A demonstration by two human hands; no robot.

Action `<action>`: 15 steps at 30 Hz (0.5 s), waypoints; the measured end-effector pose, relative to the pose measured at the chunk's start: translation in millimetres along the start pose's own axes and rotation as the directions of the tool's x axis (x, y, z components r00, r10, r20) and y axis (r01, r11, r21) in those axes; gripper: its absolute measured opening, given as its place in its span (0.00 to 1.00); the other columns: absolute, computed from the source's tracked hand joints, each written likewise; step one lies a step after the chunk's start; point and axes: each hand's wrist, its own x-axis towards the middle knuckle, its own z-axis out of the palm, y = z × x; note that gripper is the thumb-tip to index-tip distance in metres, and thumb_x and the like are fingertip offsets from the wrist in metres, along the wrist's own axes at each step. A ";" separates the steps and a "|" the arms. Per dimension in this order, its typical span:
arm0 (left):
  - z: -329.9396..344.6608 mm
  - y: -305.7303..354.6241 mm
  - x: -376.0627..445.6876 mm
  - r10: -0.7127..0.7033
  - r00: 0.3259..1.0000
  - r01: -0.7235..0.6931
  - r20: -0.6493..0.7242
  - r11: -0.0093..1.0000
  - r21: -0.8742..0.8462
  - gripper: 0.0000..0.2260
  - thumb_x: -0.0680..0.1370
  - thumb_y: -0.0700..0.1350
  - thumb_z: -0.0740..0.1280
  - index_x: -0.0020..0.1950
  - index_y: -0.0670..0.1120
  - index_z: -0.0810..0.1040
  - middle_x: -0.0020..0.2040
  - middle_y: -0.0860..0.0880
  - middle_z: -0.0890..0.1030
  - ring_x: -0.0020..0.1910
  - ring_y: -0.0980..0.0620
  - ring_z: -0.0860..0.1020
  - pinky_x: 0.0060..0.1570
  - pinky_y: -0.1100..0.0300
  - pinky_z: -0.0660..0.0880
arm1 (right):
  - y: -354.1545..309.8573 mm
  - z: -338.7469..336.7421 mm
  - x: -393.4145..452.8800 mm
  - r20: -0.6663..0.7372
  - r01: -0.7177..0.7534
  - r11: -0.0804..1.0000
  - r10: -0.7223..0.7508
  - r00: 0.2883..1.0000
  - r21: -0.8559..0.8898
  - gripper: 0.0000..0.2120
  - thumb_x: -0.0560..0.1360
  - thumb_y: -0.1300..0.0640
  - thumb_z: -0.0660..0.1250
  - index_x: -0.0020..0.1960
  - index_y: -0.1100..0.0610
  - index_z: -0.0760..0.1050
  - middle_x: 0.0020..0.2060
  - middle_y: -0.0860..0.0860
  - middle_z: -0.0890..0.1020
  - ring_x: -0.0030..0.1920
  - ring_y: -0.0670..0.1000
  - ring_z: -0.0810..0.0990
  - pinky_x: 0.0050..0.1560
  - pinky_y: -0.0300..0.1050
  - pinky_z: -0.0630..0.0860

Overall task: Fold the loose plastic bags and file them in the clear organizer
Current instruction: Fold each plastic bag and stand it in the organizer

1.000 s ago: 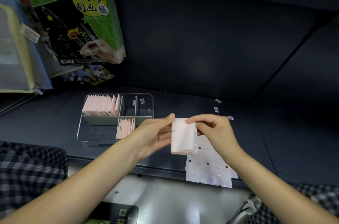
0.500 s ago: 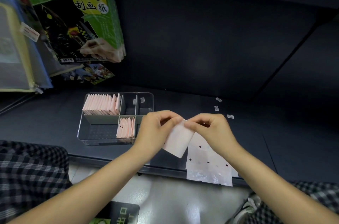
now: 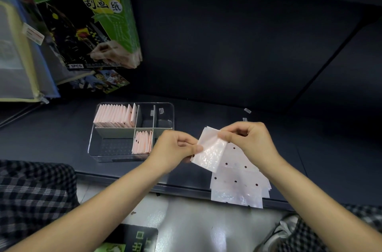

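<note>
A pale pink folded plastic bag (image 3: 210, 151) is held tilted above the dark shelf, between both hands. My left hand (image 3: 174, 148) pinches its lower left edge. My right hand (image 3: 248, 140) pinches its upper right corner. Under the right hand lies a stack of loose flat bags (image 3: 237, 185) with black dots, reaching over the shelf's front edge. Left of the hands stands the clear organizer (image 3: 97, 148). Its back left compartment holds a row of folded pink bags (image 3: 113, 116), and a middle front compartment holds several more folded bags (image 3: 142, 142).
A green scratch-paper pack (image 3: 82, 16) and a zip folder (image 3: 18, 55) lean at the back left. Small white labels (image 3: 247, 110) lie on the shelf behind my right hand. The shelf's front edge (image 3: 124, 177) runs just below the organizer, with my checked trousers (image 3: 31, 194) beneath it.
The bag was upright and flat between open fingers a second ago. Both hands have since closed on it and turned it to a slant, lower end toward the left.
</note>
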 end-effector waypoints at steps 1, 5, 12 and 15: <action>0.1 -2.7 -0.1 -0.008 1.000 0.008 -0.016 1.000 -0.001 0.02 0.72 0.36 0.72 0.39 0.40 0.82 0.32 0.44 0.81 0.29 0.53 0.76 0.35 0.62 0.76 | 3.2 2.6 -1.2 -0.011 -0.019 0.999 0.020 1.000 0.036 0.08 0.69 0.62 0.74 0.36 0.50 0.84 0.34 0.48 0.85 0.35 0.41 0.81 0.37 0.30 0.75; 3.1 -20.8 -3.2 -0.087 0.988 0.069 -0.131 0.988 -0.136 0.05 0.73 0.35 0.71 0.37 0.42 0.81 0.30 0.48 0.80 0.29 0.54 0.76 0.32 0.64 0.76 | 22.0 26.2 -12.4 0.029 -0.203 0.962 0.201 0.979 0.183 0.03 0.72 0.59 0.72 0.40 0.58 0.81 0.32 0.46 0.83 0.34 0.42 0.79 0.40 0.33 0.75; 3.5 -53.3 -6.0 -0.272 0.925 0.144 -0.266 0.898 -0.417 0.07 0.74 0.34 0.70 0.37 0.42 0.79 0.32 0.47 0.81 0.32 0.54 0.79 0.28 0.65 0.76 | 43.4 65.9 -23.7 0.078 -0.402 0.904 0.394 0.916 0.145 0.06 0.74 0.62 0.68 0.41 0.63 0.81 0.27 0.49 0.78 0.28 0.43 0.72 0.34 0.34 0.71; -4.0 -63.5 -4.9 -0.289 0.918 0.158 -0.271 0.894 -0.420 0.05 0.74 0.35 0.70 0.39 0.42 0.79 0.35 0.45 0.80 0.34 0.52 0.79 0.28 0.65 0.76 | 47.1 78.7 -20.2 0.080 -0.420 0.901 0.413 0.907 0.108 0.06 0.75 0.63 0.67 0.41 0.61 0.81 0.26 0.50 0.79 0.27 0.43 0.73 0.32 0.33 0.70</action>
